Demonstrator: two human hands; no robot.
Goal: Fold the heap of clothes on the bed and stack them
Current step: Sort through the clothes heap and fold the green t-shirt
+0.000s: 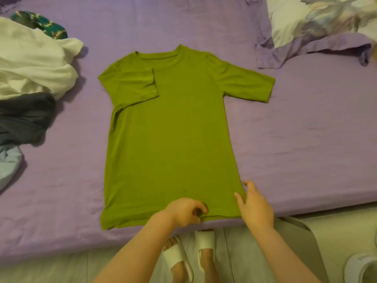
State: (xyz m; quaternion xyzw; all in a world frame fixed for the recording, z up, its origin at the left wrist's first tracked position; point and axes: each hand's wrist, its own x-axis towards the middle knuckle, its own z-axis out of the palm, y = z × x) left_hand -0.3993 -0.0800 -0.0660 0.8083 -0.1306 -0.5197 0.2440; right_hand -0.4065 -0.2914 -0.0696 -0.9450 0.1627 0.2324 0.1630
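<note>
At the hem, your left hand [184, 211] has its fingers curled, pinching a bit of the shirt [169, 135] near the middle of the bottom edge. Your right hand [256, 207] sits at the shirt's right bottom corner, fingers loosely spread, tips touching the cloth, gripping nothing that I can see.

Shirt lies flat on the bed [295, 139], neck away from you, hem at the near edge. Left sleeve is already folded in over the chest; right sleeve is spread out to the side. Looks like you're squaring the hem before the next fold.

Suggestions:
- Pull the hem taut between both hands, then release. Bottom-left corner looks slightly skewed, so flatten it.
- Fold the right sleeve in to match the left, so both side edges run straight.
- Then pinch both hem corners, not the middle, and carry them up to the neck. A mid-hem pinch will likely bunch the cloth.
- Smooth outward from the centre after each fold.

Heap [34, 64] of unfolded clothes is well apart at far left. I'd start the stack on the bare sheet to the right, away from the pillow [318, 23].
</note>
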